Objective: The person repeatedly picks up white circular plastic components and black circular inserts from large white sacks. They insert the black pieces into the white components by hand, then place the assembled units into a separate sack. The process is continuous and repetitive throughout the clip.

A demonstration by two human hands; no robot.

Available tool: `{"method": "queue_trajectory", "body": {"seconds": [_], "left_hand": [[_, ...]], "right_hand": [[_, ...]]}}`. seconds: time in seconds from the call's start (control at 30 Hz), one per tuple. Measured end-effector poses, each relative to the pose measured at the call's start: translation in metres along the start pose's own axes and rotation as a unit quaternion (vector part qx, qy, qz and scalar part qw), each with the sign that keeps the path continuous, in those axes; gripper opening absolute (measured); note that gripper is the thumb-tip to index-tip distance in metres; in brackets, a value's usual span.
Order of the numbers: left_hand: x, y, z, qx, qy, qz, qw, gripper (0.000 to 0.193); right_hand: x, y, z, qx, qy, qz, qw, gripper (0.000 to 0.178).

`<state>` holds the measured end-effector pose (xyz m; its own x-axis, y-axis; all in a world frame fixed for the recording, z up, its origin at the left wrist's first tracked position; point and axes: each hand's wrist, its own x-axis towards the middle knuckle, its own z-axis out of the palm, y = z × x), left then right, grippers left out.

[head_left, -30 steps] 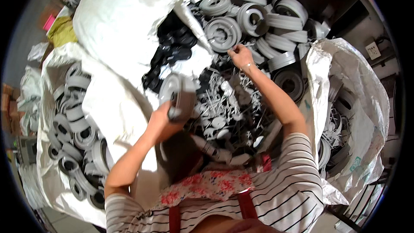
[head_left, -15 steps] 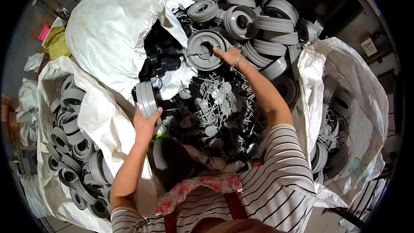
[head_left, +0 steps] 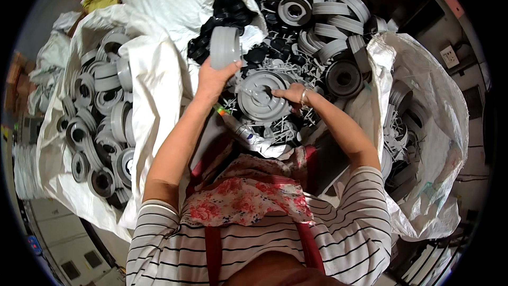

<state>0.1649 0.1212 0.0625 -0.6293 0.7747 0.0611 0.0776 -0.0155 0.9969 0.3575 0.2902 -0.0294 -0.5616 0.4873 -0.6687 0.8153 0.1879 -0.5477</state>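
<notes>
My left hand (head_left: 214, 80) is closed around the lower edge of a pale grey plastic ring (head_left: 225, 46), which stands on edge above some black plastic parts (head_left: 198, 47). In my right hand (head_left: 291, 94) is a grey round plastic part (head_left: 259, 103) with a raised centre and a hole. My right thumb reaches to the hole at its middle, and the other fingers are mostly hidden behind its rim. Beneath this part lies a heap of thin grey plastic sprues (head_left: 286, 127). The two held pieces are apart from each other.
Many grey rings (head_left: 330, 30) are piled at the far right. A white woven sack (head_left: 159, 90) of grey rings stands at the left, another white sack (head_left: 444, 100) with rings and sprues at the right. A wall socket (head_left: 449, 56) is at the far right.
My left hand has moved away from me and rightward with its ring, which has turned. My right hand has brought the round part nearer my body, over the sprues. The view has shifted.
</notes>
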Motion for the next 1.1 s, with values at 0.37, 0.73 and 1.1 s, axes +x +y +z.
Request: {"method": "queue_trajectory", "body": {"seconds": [0.37, 0.73, 1.1], "left_hand": [[-0.018, -0.033, -0.055, -0.052, -0.029, 0.012, 0.998, 0.049], [0.016, -0.06, -0.102, -0.048, 0.03, -0.068, 0.996, 0.067], [0.031, -0.071, -0.094, -0.147, 0.116, -0.191, 0.964, 0.041]], "right_hand": [[-0.004, -0.067, -0.016, -0.259, 0.217, -0.106, 0.935, 0.068], [0.247, -0.231, -0.037, -0.095, 0.334, -0.176, 0.921, 0.086], [0.287, -0.193, -0.028, -0.121, 0.316, -0.397, 0.853, 0.037]]}}
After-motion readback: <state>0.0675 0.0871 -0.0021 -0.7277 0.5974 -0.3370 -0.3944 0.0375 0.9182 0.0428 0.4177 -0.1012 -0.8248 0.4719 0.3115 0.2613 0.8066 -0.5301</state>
